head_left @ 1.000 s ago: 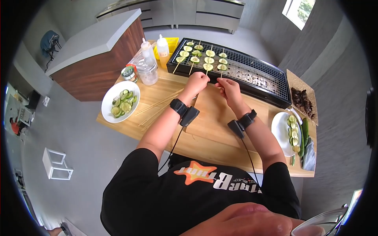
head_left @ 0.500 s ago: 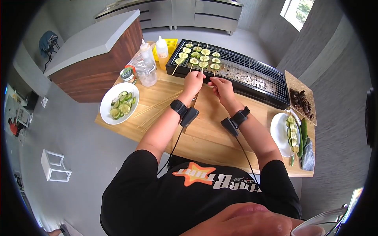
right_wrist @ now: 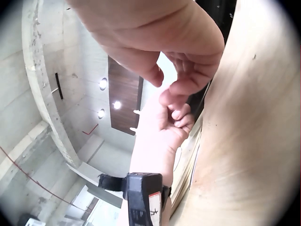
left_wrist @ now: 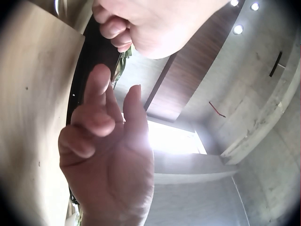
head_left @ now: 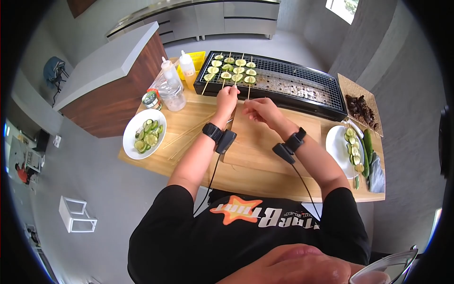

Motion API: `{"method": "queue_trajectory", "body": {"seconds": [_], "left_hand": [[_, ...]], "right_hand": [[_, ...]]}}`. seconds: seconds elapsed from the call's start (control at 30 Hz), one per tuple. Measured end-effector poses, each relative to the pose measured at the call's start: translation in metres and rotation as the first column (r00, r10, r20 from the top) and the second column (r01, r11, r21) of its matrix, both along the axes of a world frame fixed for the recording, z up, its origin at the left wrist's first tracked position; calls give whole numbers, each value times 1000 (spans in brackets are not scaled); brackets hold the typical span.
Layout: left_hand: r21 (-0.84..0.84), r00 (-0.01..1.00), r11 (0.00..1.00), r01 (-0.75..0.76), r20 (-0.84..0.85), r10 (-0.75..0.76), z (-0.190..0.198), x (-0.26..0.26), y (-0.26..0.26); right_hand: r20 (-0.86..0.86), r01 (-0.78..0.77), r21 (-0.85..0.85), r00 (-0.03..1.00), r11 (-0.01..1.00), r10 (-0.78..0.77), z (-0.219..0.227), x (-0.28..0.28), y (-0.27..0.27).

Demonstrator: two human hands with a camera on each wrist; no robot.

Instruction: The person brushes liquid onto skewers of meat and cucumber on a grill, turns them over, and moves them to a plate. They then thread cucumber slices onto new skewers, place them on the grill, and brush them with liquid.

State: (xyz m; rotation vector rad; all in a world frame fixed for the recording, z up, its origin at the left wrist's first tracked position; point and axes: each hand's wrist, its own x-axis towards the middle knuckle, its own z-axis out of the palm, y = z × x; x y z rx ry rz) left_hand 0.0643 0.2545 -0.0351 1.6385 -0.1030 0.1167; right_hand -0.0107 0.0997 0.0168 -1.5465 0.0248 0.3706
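Note:
On the black grill [head_left: 283, 94] lie several skewers of cucumber slices [head_left: 237, 70], side by side at its left end. My left hand [head_left: 227, 98] pinches the bare stick end of the third skewer at the grill's front edge. In the left wrist view the left hand [left_wrist: 146, 23] has its fingers curled in, the stick hidden behind them. My right hand [head_left: 261, 111] hovers in front of the grill, just below the stick end of the fourth skewer [head_left: 249, 81]. In the left wrist view the right hand [left_wrist: 110, 150] shows loosely bent fingers with nothing between them.
A bowl of cucumber slices [head_left: 129, 137], bare skewers [head_left: 182, 141], squeeze bottles [head_left: 187, 66] and a jar [head_left: 172, 97] stand left. A cutting board [head_left: 269, 146] lies under my forearms. At right are a white plate [head_left: 334, 154] with skewers, whole cucumbers [head_left: 367, 149] and dark charcoal [head_left: 360, 111].
My right hand has let go of the fourth skewer and drawn back from the grill, its fingers loosening. The left hand keeps its pinch on the third skewer. The head view has shifted slightly.

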Motion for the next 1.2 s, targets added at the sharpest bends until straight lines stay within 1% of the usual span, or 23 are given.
{"method": "queue_trajectory", "body": {"seconds": [0.1,0.17,0.2,0.23,0.27,0.33,0.37,0.4,0.43,0.47,0.53,0.6,0.63,0.67,0.73,0.77,0.8,0.83,0.87,0.9,1.0,1.1,1.2], "left_hand": [[-19,996,999,42,-84,-43,-1,2,0],[67,999,997,40,-34,-38,-6,5,0],[107,999,994,38,-8,-37,-11,9,0],[247,997,968,-54,61,40,-28,23,2],[318,995,945,-77,87,52,-25,19,3],[452,988,884,-120,145,59,-2,3,1],[509,986,852,-121,159,45,7,-3,1],[543,973,821,-177,224,62,9,-7,1],[606,973,778,-165,228,29,15,-10,1],[666,973,731,-149,230,-12,22,-15,2],[713,946,654,-254,324,14,32,-29,-1],[835,975,515,-195,221,11,62,-50,-7],[848,971,486,-212,239,7,64,-53,-7],[858,966,458,-232,258,6,65,-54,-8],[807,943,527,-267,332,-32,71,-61,-14],[747,928,624,-229,362,-93,73,-66,-18],[685,928,721,-99,325,-181,73,-70,-23],[607,917,794,35,296,-267,73,-76,-29],[515,895,840,168,277,-349,72,-82,-36],[435,867,868,240,306,-393,68,-93,-48],[354,804,763,541,48,-592,45,-112,-66],[328,738,698,637,2,-675,38,-126,-76],[284,720,686,670,-22,-693,32,-129,-78]], "right_hand": [[34,-154,-202,986,967,164,23,-36,-9],[140,-252,-301,942,920,304,35,-66,-22],[152,-262,-310,935,914,320,41,-84,-29],[162,-272,-320,928,908,335,48,-103,-37],[210,-238,-400,916,885,341,55,-120,-47],[300,-146,-549,885,823,357,68,-149,-70],[321,-72,-558,900,827,295,69,-160,-83],[343,11,-563,913,827,221,69,-173,-96],[365,103,-567,921,817,137,69,-187,-109],[409,202,-633,907,747,101,72,-198,-123],[486,380,-671,874,637,-9,67,-219,-157],[529,531,-706,835,468,-150,59,-240,-190],[600,622,-681,777,386,-193,53,-251,-206],[601,659,-695,752,288,-271,54,-261,-214],[653,711,-701,667,46,-358,47,-279,-229],[689,730,-683,637,-17,-346,37,-287,-240],[657,705,-709,655,-10,-373,31,-295,-247],[625,681,-732,672,0,-397,28,-301,-250],[592,657,-754,689,14,-417,28,-305,-251],[539,623,-782,707,40,-458,30,-307,-247],[582,650,-759,705,42,-406,20,-308,-251],[569,625,-780,720,17,-397,11,-307,-261],[562,597,-802,742,-22,-365,12,-304,-261]]}}
